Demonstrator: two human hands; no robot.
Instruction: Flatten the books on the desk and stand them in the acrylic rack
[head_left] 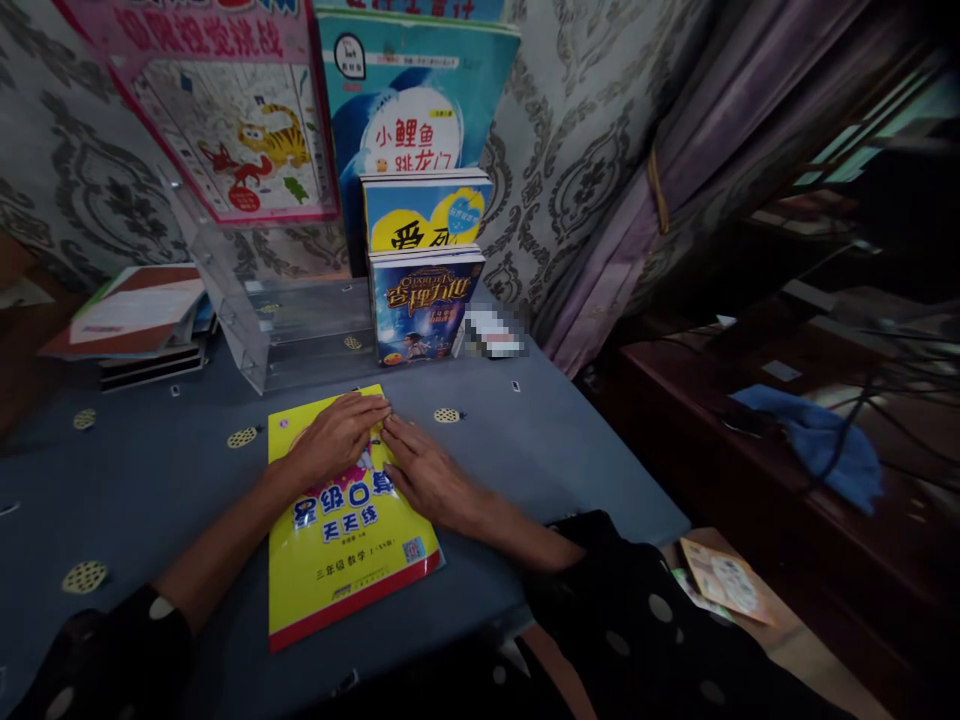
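Observation:
A yellow workbook (345, 570) with a red bottom edge and blue Chinese lettering lies flat and closed on the table in front of me. Across its upper part rests my left hand (341, 432), palm down with the fingers stretched out toward the right. From the right side my right hand (424, 470) lies on the cover's upper right edge, its fingers extended and pointing to the left hand's fingertips. Neither hand is wrapped round anything. The hands cover part of the cover picture.
A clear acrylic stand (232, 300) stands behind the workbook. Beside it, upright books (424, 310) rise in tiers against the wall. A pile of books (142, 320) lies at left. On the right are a dark red cabinet (675, 400) and a blue cloth (825, 450).

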